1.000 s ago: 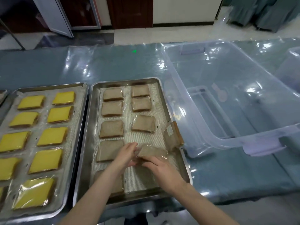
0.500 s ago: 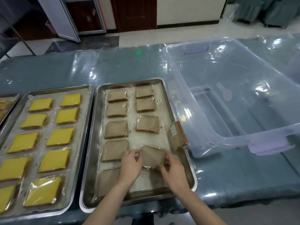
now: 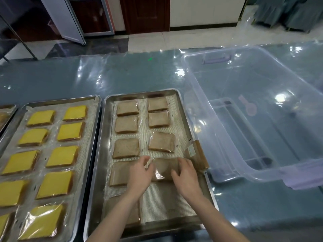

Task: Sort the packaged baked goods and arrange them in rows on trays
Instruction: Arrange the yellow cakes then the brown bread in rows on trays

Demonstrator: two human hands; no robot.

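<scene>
**Both hands on one brown packaged slice**

On my feed the left hand (image 3: 139, 173) and the right hand (image 3: 185, 177) grip the same brown packaged slice (image 3: 164, 169) from opposite sides. The left pinches its left edge, and the right has its fingers curled over the right edge. The slice sits between the two hands, low over the mesh liner of the steel tray (image 3: 102, 154); I cannot tell whether it touches the liner. Just beyond the fingertips, three more brown slices (image 3: 161, 142) lie in a column. A second column of brown slices (image 3: 126, 148) runs beyond and under the left hand. Just beyond the right hand, a tilted wrapped slice (image 3: 197, 154) leans on the tray's rim. Further right of that hand stands a clear plastic bin (image 3: 244, 173). Left of the left hand lies a tray of yellow packaged squares (image 3: 59, 156) in two columns.
</scene>
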